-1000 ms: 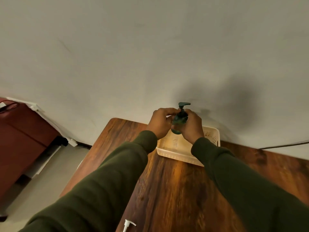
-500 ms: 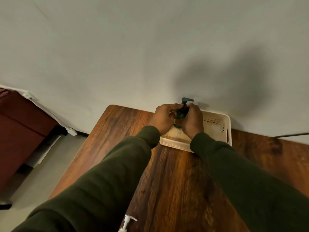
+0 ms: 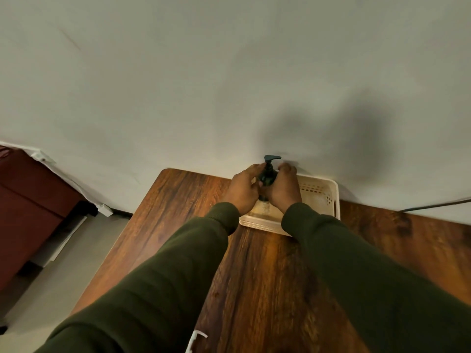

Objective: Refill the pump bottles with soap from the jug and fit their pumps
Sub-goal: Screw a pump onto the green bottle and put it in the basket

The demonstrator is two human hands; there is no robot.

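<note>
Since a second ago the bottle [image 3: 265, 197] has come down from above the basket [image 3: 331, 197] into it, and both hands have followed it toward the far wall. I see my left hand [image 3: 242, 191] and right hand [image 3: 283, 192] cupped round the bottle's neck, fingers [image 3: 256, 168] curled in on the dark pump [image 3: 269, 171], whose spout points right. Both hands grip the bottle and pump collar between them; only a pale sliver of the body shows below my palms, standing upright at the basket's left end.

I judge the bottle fairly heavy if filled, stiff plastic, and likely slick where soap has run, so I would hold the body low with one hand and turn the collar with the other, never pulling on the thin pump head. The basket is light and could slide on the bench [image 3: 254, 276] under twisting force.

Close behind the basket stands the wall, leaving little room for knuckles. A white pump [image 3: 195, 341] lies at the bench's near edge, well apart from the hands. A dark cable [image 3: 433, 206] runs along the far right, and a reddish cabinet [image 3: 25, 212] stands off to the left.
</note>
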